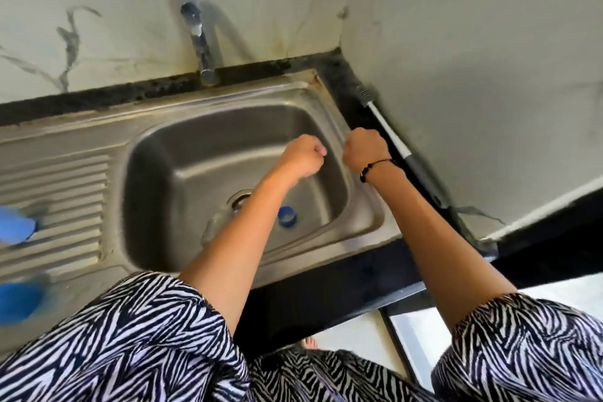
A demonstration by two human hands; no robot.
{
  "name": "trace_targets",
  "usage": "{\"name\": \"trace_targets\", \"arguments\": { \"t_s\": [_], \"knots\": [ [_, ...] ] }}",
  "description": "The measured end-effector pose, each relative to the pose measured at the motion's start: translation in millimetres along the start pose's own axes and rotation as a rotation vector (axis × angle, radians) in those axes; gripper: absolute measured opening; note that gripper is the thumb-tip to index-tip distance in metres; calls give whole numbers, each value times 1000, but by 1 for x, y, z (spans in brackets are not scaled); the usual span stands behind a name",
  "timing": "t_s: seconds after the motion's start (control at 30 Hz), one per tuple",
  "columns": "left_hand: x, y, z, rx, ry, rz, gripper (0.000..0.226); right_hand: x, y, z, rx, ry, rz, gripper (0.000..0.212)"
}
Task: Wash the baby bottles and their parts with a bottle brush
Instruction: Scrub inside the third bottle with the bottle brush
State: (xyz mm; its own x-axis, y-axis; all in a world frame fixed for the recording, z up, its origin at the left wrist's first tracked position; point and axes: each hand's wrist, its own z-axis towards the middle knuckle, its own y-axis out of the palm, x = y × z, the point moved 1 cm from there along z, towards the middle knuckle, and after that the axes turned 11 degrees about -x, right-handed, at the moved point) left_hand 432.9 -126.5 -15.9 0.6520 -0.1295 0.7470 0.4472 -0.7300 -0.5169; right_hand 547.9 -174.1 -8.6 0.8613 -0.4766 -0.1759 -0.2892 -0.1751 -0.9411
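From the head view, both hands are hovering over the sink (329, 222): left hand (301, 155) and right hand (365, 148) curled, holding nothing. A bottle (217, 222) and blue cap (287, 215) are lying in the basin; the brush (388, 137) is resting far right, untouched. Washing seems barely begun.

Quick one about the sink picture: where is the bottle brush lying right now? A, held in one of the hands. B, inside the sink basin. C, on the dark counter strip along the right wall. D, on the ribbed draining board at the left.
C: the bottle brush lies along the dark counter strip by the right wall, outside the sink, and neither curled hand grips it.
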Motion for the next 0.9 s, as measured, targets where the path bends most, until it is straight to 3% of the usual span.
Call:
{"name": "trace_targets", "arguments": {
  "t_s": [0.2, 0.4, 0.6, 0.7, 0.9],
  "knots": [
    [67, 21, 28, -63, 138, 110, 28, 51, -25, 1, 36, 103, -99, 28],
    [88, 37, 54, -91, 120, 113, 29, 65, -19, 14, 26, 146, -147, 33],
    [83, 43, 71, -107, 70, 42, 23, 64, -15, 32, 73, 164, -81, 32],
    [74, 40, 74, -84, 54, -41, 30, 64, -17, 36, 23, 185, -83, 32],
    [25, 10, 66, 72, 10, -228, 32, 29, -4, 40, 19, 68, -35, 28]
  ]
}}
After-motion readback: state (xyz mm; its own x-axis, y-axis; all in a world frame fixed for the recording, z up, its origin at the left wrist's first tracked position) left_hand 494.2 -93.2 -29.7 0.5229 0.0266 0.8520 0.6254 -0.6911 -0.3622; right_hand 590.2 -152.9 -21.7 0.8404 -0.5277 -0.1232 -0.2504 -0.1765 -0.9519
